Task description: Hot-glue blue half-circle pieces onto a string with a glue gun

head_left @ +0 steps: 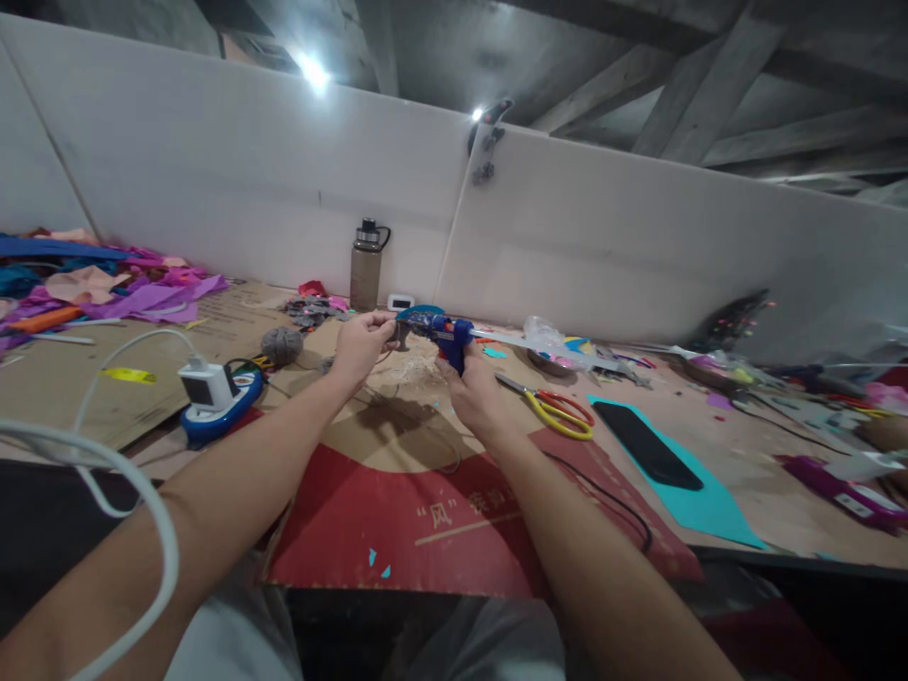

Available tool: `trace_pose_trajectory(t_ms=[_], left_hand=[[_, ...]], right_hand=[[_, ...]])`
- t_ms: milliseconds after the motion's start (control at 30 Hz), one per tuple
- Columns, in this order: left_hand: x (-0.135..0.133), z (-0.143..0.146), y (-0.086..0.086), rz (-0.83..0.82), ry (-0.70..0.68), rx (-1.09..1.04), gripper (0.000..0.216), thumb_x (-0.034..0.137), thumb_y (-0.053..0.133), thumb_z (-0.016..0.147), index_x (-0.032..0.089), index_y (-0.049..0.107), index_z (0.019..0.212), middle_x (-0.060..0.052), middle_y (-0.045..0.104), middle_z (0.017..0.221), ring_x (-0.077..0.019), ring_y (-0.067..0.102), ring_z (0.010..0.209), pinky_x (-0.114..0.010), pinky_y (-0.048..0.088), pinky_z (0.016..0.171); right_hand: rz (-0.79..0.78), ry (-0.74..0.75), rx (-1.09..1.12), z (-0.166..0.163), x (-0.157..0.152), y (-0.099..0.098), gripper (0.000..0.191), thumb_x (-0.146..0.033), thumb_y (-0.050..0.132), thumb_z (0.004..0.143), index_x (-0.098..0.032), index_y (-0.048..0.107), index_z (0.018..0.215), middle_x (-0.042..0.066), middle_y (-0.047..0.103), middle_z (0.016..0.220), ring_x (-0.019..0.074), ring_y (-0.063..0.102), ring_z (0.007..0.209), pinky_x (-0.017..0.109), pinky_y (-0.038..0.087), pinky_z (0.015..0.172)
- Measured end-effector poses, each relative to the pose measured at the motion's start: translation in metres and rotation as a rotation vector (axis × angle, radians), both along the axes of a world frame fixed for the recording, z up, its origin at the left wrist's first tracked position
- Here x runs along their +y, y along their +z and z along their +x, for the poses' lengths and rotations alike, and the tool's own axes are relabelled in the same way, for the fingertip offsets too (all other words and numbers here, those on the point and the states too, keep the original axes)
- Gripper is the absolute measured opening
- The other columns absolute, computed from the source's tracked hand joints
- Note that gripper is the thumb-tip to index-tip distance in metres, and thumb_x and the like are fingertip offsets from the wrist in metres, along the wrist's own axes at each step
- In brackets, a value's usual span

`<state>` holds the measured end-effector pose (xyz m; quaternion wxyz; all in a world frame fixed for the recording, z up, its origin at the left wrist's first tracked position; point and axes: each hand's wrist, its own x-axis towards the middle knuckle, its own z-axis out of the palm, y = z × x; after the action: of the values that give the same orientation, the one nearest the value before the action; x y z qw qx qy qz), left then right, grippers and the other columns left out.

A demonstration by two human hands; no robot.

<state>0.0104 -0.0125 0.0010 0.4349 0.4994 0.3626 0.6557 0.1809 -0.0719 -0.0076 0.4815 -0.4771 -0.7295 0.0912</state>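
Note:
A blue hot glue gun [454, 348] is gripped by its handle in my right hand [474, 392], fingers wrapped round it. Out of its back end, to the right, runs a long clear glue stick [500, 339]. My left hand [360, 348] has its thumb and fingers pinched on a small dark piece, too blurred to name. Just behind the glue gun's front end shows a curved blue shape [426, 310]. The nozzle is close to the left fingertips; whether it touches the piece I cannot tell. Under both hands lies a red and brown cardboard sheet [340, 530].
Scissors [560, 414] with red and yellow handles lie right of my right hand. Beyond them a black phone [645, 445] rests on turquoise sheet material [716, 515]. On the left are a blue power strip [221, 407], a white cable [166, 549] and coloured scraps [152, 298]. A bottle [365, 270] stands behind.

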Motion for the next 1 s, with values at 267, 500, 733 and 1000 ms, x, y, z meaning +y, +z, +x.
trace_pose_trajectory(t_ms=[267, 500, 733, 1000], left_hand=[[-0.0009, -0.0002, 0.0013, 0.001, 0.008, -0.003, 0.016, 0.025, 0.067, 0.066, 0.011, 0.062, 0.072, -0.001, 0.061, 0.066, -0.0072, 0.057, 0.056, -0.022, 0.054, 0.058], [-0.0017, -0.0007, 0.0013, 0.009, 0.01, 0.026, 0.018, 0.027, 0.066, 0.065, 0.011, 0.063, 0.072, -0.002, 0.062, 0.066, -0.0074, 0.057, 0.054, -0.021, 0.054, 0.057], [-0.0019, -0.0004, 0.0019, 0.005, 0.005, 0.037, 0.02, 0.029, 0.067, 0.064, 0.011, 0.064, 0.072, -0.003, 0.064, 0.069, -0.0082, 0.058, 0.057, -0.022, 0.054, 0.058], [-0.0024, -0.0028, 0.0039, -0.007, 0.011, -0.001, 0.018, 0.026, 0.067, 0.065, 0.011, 0.064, 0.073, -0.001, 0.062, 0.067, -0.0075, 0.057, 0.054, -0.023, 0.055, 0.057]], right_hand=[[0.007, -0.023, -0.021, -0.0001, -0.0004, 0.0005, 0.036, -0.028, 0.047, 0.083, -0.016, 0.05, 0.117, 0.013, 0.062, 0.105, 0.0256, 0.057, 0.094, 0.04, 0.042, 0.085], [0.007, -0.035, -0.039, -0.0021, -0.0015, 0.0013, 0.033, -0.03, 0.046, 0.083, -0.016, 0.051, 0.112, 0.014, 0.061, 0.107, 0.0262, 0.056, 0.094, 0.04, 0.042, 0.085], [-0.007, -0.05, -0.047, -0.0043, -0.005, 0.003, 0.032, -0.03, 0.046, 0.083, -0.016, 0.052, 0.111, 0.013, 0.062, 0.104, 0.0261, 0.057, 0.091, 0.04, 0.043, 0.082], [0.007, -0.052, -0.029, -0.0003, 0.0002, -0.0012, 0.036, -0.031, 0.046, 0.083, -0.017, 0.051, 0.115, 0.013, 0.063, 0.101, 0.0251, 0.057, 0.089, 0.04, 0.042, 0.083]])
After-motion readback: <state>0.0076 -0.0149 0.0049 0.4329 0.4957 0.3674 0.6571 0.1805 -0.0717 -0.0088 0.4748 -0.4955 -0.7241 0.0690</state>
